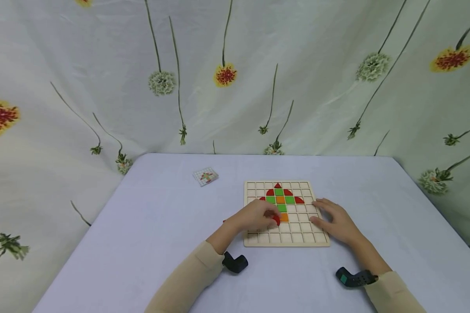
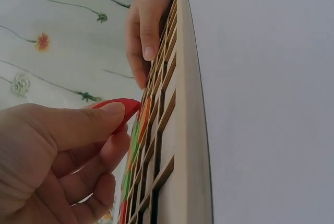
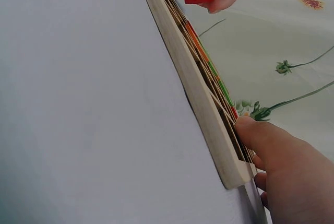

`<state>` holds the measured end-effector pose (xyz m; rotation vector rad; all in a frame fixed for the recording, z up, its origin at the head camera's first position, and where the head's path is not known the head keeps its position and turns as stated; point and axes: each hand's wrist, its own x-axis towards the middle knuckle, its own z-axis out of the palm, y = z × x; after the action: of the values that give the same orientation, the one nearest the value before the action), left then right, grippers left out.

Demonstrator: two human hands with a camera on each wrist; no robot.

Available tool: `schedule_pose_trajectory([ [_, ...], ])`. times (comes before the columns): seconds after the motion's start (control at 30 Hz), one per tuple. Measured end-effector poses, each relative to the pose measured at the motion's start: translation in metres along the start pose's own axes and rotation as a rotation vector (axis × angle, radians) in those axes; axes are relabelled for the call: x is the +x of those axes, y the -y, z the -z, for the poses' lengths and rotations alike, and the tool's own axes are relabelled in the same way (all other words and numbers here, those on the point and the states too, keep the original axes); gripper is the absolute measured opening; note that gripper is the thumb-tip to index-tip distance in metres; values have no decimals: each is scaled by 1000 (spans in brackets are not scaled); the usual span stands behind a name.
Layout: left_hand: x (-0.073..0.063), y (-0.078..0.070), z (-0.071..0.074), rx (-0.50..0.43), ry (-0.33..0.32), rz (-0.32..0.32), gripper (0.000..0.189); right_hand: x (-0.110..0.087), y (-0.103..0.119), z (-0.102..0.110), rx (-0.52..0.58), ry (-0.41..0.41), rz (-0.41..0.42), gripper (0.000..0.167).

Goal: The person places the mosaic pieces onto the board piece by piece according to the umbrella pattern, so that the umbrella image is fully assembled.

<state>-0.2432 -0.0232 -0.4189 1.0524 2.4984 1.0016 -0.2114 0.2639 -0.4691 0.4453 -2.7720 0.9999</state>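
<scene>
My left hand [image 1: 254, 215] pinches a red piece with a curved edge [image 2: 128, 108] between thumb and fingers, just above the wooden grid board [image 1: 297, 238]. In the head view this hand covers part of the board's left side. Lying in the board's cells are green squares [image 1: 282, 208], orange squares [image 1: 284, 217], rounded red pieces [image 1: 299, 200] and a red triangle [image 1: 277, 185] at the top. At the board's right edge rests my right hand [image 1: 337, 219], its thumb [image 3: 248, 127] on the frame and its fingers loosely spread.
A small card [image 1: 206, 176] with a coloured grid pattern lies on the white table [image 1: 160, 226], back left of the board. Something small and red [image 1: 224, 221] shows beside the left wrist, mostly hidden. Behind the table hangs a flowered cloth [image 1: 321, 108].
</scene>
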Motion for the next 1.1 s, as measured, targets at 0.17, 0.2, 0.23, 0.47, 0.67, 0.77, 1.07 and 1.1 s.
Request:
schedule_pose_trajectory([
  [0.17, 4, -4, -6, -24, 16, -32, 17, 1, -1, -1, 6, -3, 11, 55],
  [0.2, 4, -5, -6, -29, 18, -33, 18, 1, -1, -1, 4, -2, 12, 55],
  [0.23, 4, -5, -7, -34, 20, -35, 17, 1, -2, -1, 2, -1, 12, 55],
  [0.47, 6, -4, -12, 38, 42, -51, 13, 2, -4, -2, -4, -4, 14, 55],
  [0.67, 6, -5, -13, 132, 56, -39, 21, 2, -6, -2, -5, -2, 9, 55],
  [0.77, 8, -5, -16, 132, 32, -23, 20, 2, -6, -2, -4, -3, 11, 55],
  [1.07, 11, -8, -20, 79, -50, 4, 6, 2, -6, -2, -4, -6, 17, 54],
  [1.1, 11, -8, -21, 81, -54, -1, 5, 2, -6, -2, -4, -6, 17, 54],
])
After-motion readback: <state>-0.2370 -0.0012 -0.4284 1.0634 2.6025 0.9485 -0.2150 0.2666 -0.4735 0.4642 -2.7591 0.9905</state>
